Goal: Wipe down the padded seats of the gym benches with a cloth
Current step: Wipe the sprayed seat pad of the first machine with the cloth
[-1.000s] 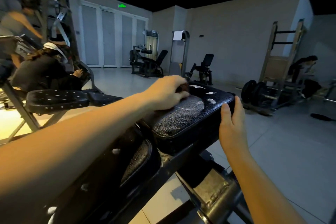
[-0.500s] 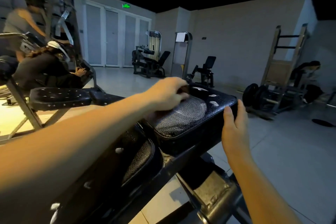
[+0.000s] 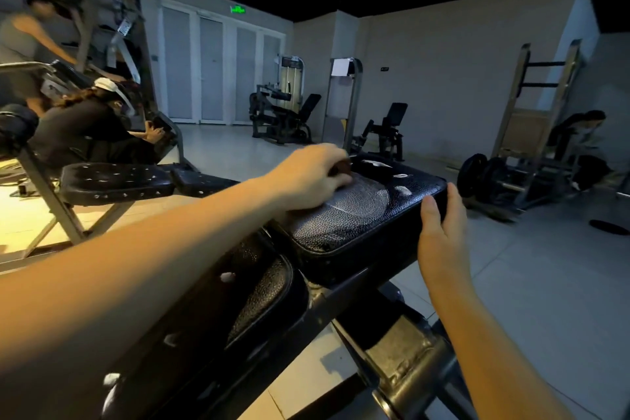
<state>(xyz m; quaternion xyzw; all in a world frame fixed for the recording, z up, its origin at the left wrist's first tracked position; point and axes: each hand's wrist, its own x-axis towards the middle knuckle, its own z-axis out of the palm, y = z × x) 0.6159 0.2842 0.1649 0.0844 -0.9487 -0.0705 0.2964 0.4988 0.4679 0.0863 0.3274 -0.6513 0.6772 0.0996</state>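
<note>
A black padded seat point(image 3: 361, 215) of a gym bench lies in front of me, its leather worn with white torn spots. My left hand point(image 3: 312, 174) rests on its far left part, fingers curled round a dark brownish cloth point(image 3: 341, 169) that shows only a little under the fingers. My right hand point(image 3: 441, 235) holds the seat's right edge, thumb on top and fingers down the side. A second black pad point(image 3: 259, 290) of the same bench lies nearer to me, under my left forearm.
Another bench pad point(image 3: 116, 181) on a metal frame stands at the left, with two people behind it. Weight plates point(image 3: 480, 177) and a rack point(image 3: 531, 119) are at the right, where another person crouches. Machines point(image 3: 283, 116) line the far wall. The steel bench frame point(image 3: 402, 361) is below.
My left hand with the cloth has stayed at the far left of the seat with only a slight shift. The right hand keeps its hold on the edge.
</note>
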